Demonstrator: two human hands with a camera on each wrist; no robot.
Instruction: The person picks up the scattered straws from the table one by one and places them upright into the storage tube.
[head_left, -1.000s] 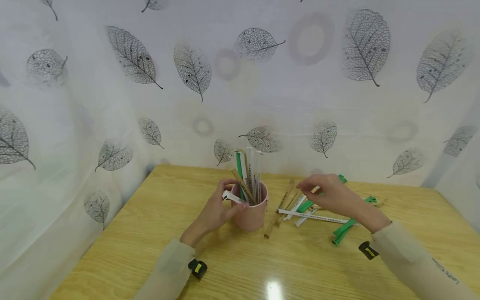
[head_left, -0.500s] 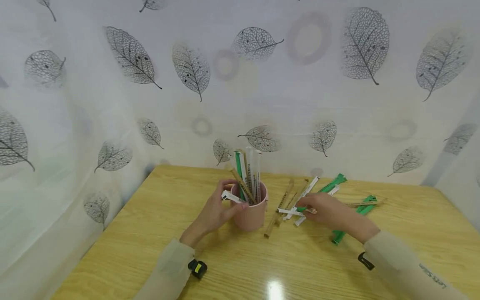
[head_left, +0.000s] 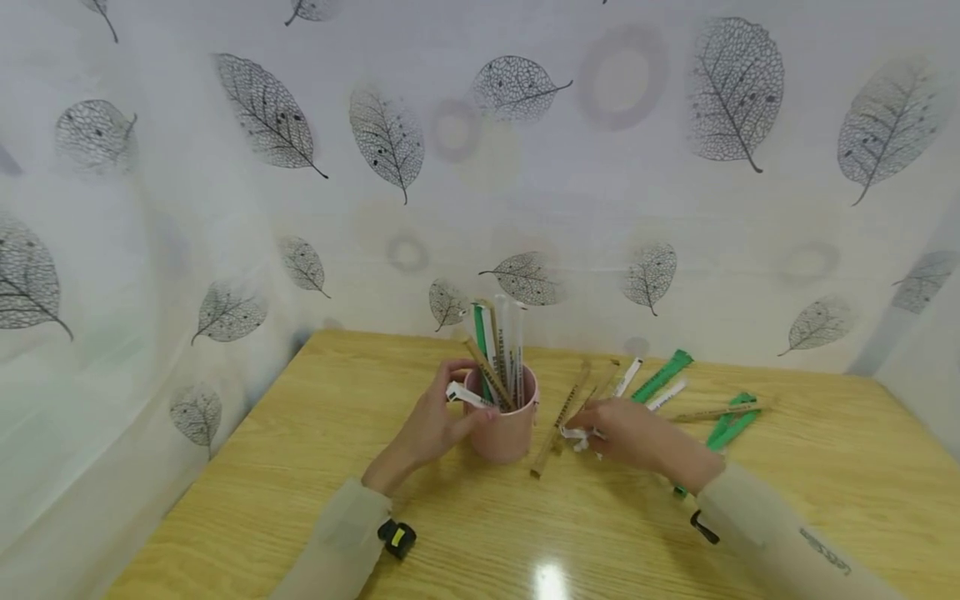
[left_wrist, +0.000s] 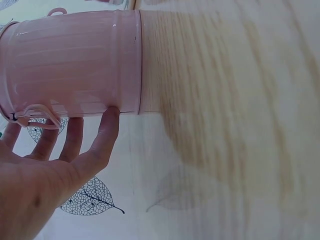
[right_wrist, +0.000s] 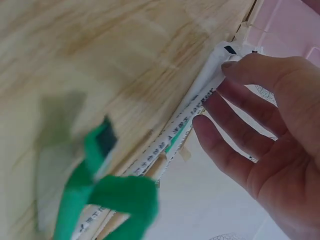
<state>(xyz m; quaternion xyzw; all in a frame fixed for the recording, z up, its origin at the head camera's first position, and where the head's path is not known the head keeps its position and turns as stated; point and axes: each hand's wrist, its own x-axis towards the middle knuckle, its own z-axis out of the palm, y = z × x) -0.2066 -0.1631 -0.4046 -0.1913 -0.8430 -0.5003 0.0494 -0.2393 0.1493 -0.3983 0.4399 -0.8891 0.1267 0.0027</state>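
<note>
A pink pail [head_left: 501,437] with small side handles stands on the table, holding upright slim printed sticks [head_left: 495,354] in green, white, brown and clear wrapping. My left hand [head_left: 429,421] holds the pail from its left, fingers around the far side and thumb near the front rim. One white stick packet [head_left: 467,394] leans out over the rim between thumb and fingers. To the right, my right hand [head_left: 633,433] pinches the end of a white printed stick packet [right_wrist: 200,95] between thumb and fingers, low over the pile. The hand covers part of the pile in the head view.
Brown sticks [head_left: 561,417] lie between pail and right hand. Green packets [head_left: 663,375], a white packet [head_left: 667,395] and another brown stick [head_left: 716,412] lie behind and right of that hand. A leaf-patterned curtain [head_left: 555,200] hangs behind the wooden table [head_left: 300,500].
My right hand has come down from above the pile onto the white packet, then shifted left toward the pail with it. The left hand and pail have stayed in place.
</note>
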